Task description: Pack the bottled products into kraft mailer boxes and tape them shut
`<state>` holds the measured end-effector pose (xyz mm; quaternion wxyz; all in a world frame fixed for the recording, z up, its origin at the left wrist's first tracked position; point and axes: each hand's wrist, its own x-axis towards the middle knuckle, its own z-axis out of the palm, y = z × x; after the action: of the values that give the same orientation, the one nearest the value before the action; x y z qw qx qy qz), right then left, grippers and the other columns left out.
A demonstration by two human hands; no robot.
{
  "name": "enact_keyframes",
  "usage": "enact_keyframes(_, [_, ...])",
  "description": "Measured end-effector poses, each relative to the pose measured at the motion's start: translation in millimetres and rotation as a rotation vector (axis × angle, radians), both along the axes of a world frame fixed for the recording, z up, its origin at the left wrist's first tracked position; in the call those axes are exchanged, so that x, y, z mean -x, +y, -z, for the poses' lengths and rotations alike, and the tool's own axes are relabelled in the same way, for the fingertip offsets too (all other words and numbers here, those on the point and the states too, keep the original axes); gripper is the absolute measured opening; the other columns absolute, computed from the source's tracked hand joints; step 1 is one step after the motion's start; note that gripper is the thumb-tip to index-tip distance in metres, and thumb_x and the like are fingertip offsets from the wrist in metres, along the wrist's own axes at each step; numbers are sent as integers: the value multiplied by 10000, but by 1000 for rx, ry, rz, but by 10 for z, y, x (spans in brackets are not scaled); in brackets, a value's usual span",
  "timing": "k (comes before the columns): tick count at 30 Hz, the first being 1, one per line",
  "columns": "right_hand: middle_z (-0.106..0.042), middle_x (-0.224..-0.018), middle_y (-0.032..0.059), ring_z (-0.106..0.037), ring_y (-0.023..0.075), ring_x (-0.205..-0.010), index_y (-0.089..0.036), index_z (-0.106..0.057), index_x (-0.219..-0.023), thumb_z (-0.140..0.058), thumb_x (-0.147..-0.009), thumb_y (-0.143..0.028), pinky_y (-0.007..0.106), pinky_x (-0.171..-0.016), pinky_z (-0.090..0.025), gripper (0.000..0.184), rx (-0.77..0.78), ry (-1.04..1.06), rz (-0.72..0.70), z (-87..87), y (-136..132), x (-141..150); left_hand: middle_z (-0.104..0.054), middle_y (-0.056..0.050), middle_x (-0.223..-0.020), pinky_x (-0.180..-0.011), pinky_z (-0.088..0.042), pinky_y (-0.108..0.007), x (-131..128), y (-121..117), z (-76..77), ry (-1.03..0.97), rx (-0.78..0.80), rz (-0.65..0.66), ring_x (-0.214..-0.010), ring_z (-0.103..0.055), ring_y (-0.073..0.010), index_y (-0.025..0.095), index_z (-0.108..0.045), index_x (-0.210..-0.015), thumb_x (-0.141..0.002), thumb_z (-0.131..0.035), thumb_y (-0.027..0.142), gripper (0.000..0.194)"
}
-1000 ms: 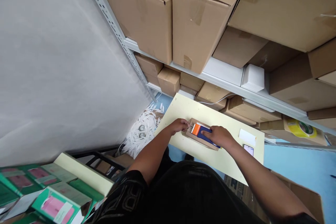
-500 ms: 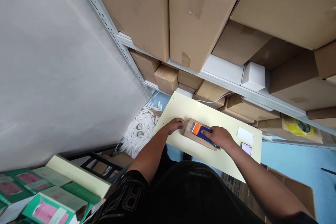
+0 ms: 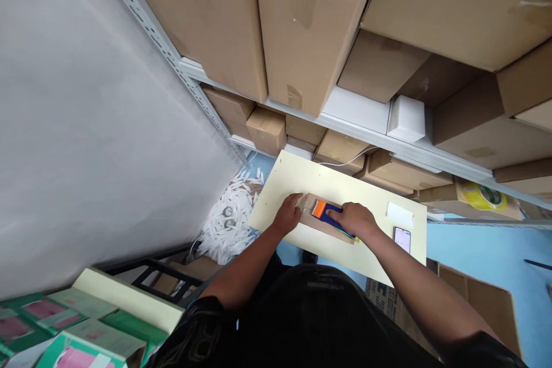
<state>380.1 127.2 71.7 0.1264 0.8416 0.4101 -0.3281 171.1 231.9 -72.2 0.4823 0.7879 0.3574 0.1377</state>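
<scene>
A small brown cardboard box [image 3: 319, 224] lies lengthwise on the pale yellow table [image 3: 345, 181]. My right hand [image 3: 357, 220] is wrapped round a blue and orange tape dispenser [image 3: 330, 211]. The dispenser rests over the top of the box, its orange end facing left. At the box's left end is my left hand [image 3: 287, 215], its fingers curved against that end and gripping it. A shiny strip of clear tape [image 3: 304, 202] seems to show between the left hand and the dispenser; its exact edges are too small to make out.
On the table's right side are a white paper [image 3: 400, 214] and a phone [image 3: 402, 239]. Shelves with large cartons [image 3: 302, 34] rise behind the table. A heap of white strips [image 3: 228, 215] lies on the floor at left. Green boxes [image 3: 86, 339] stand at lower left.
My left hand has come against the left end of the box, its fingers pointing up more. My right hand keeps the dispenser on the box. The whole view has shifted slightly.
</scene>
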Motion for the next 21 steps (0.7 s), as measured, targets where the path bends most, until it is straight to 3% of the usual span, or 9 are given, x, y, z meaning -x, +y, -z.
enact_keyframes(3, [-767, -1081, 202, -727, 339, -995, -161, -773, -998, -451, -888, -801, 357, -750, -502, 726, 6, 15, 5, -11, 47, 1, -311, -146, -1685, -1281, -251, -475, 72, 32, -158, -18, -202, 320, -1564, -268, -302, 159, -310, -1621, -855, -622, 286, 837])
enact_keyframes(6, [-763, -1090, 219, -729, 351, -994, -143, -779, -1016, -476, -871, -808, 365, -750, -509, 746, 23, 12, 10, -30, 109, 8, -188, -191, -1720, -1277, -190, -538, 53, 1, -201, 104, -319, 467, -1589, -187, -367, 135, -227, -1649, -817, -730, 512, 1043])
enact_keyframes(9, [-760, -1107, 227, -729, 349, -998, -140, -779, -1056, -525, -839, -814, 362, -757, -513, 752, 35, 17, 10, -40, 152, -1, -150, -216, -1718, -1264, -172, -545, 22, -57, -123, 187, -414, 466, -1586, -200, -374, 133, -209, -1655, -868, -652, 660, 1045])
enact_keyframes(15, [-770, -1047, 209, -734, 333, -915, -141, -789, -1026, -564, -780, -849, 347, -703, -498, 783, 37, 77, 4, -58, 95, -111, -188, -175, -1718, -1277, -102, -513, 48, -76, -49, 224, -527, 459, -1578, -240, -353, 181, -179, -1672, -929, -556, 679, 970])
enact_keyframes(21, [-770, -947, 194, -722, 319, -844, -155, -792, -919, -516, -792, -864, 341, -650, -450, 771, -4, 80, 49, -118, -392, -441, -198, -166, -1717, -1278, -98, -513, 37, -82, -141, 285, -558, 451, -1569, -260, -357, 179, -163, -1676, -919, -590, 655, 991])
